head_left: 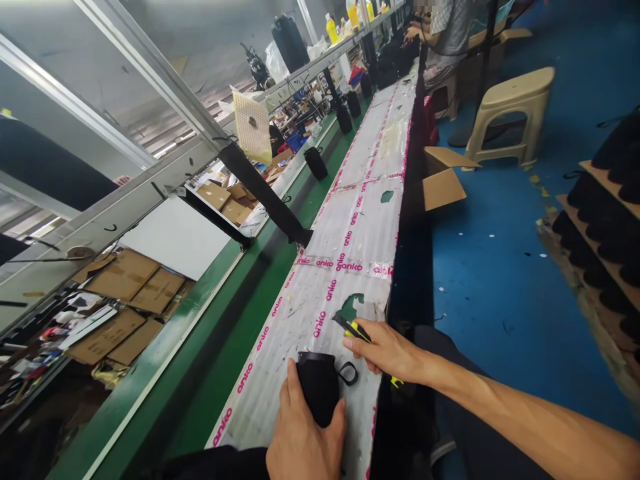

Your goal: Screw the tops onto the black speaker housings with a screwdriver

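A black cylindrical pouch (320, 387) with a small side loop lies on the wrapped bench top (325, 300). My left hand (306, 427) is wrapped round its near end, thumb on the right side and fingers on the left. Just above and to the right, my right hand (383, 347) grips a small yellow-and-black tool (356, 331), which looks like thread snips. Its dark tips point left, over a torn green patch in the wrapping. The tool and pouch are apart. Part of the tool is hidden inside my fist.
Left of the bench runs a green conveyor belt (200, 333) carrying several black pouches (316, 163). A black-wrapped post (267, 193) rises beside it. To the right are an open cardboard box (444, 183), a beige stool (515, 110) and stacked black pouches (600, 227). Another person (445, 40) sits farther along.
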Available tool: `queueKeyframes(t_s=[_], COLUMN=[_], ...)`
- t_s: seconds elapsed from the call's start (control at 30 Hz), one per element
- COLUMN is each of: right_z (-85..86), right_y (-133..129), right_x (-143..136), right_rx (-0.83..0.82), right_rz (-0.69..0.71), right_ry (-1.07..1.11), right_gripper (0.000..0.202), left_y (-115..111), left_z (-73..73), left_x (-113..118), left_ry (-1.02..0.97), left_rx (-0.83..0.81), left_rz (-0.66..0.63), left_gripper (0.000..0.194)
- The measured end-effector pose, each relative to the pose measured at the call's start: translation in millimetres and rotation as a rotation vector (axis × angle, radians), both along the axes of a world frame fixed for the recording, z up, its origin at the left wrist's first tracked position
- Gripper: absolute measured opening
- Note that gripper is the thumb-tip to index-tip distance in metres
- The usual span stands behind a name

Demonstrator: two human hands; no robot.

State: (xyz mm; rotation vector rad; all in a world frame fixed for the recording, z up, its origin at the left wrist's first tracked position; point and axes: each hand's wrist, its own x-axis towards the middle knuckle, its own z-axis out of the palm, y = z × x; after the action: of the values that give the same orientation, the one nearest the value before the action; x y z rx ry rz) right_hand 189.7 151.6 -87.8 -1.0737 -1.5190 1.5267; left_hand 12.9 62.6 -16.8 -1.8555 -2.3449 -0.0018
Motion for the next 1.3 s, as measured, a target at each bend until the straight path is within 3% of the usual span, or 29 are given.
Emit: queueKeyframes(t_s=[0.07, 0.27, 0.37, 0.47, 1.3], right_z=[11.9, 60.5, 70.1, 71.6, 82.8], right_y=[-4, -22, -23, -20, -31], right_x=[2, 14, 17, 16, 10], right_rx=[0.057, 0.448, 0.717, 0.856, 0.934], right_rz=[0.018, 0.096, 0.175, 0.231, 0.275], right_ry=[-0.061, -0.423, -0.674, -0.808, -1.029], right_gripper=[0.034, 0.025, 0.020, 0.016, 0.010], left_y=[-2, -9, -13, -16, -16], left_z=[-3.5, -11.8, -12.4, -10.5, -4.5], left_x=[1, 11, 17, 23, 32], left_ry=[0.048, 0.178, 0.232, 0.241, 0.176], left_rx=[0.042, 0.116, 0.111, 0.094, 0.006], left_rz=[-0.012, -0.116, -0.148, -0.146, -0.108], left_gripper=[0.080, 0.071, 0.068, 0.066, 0.074])
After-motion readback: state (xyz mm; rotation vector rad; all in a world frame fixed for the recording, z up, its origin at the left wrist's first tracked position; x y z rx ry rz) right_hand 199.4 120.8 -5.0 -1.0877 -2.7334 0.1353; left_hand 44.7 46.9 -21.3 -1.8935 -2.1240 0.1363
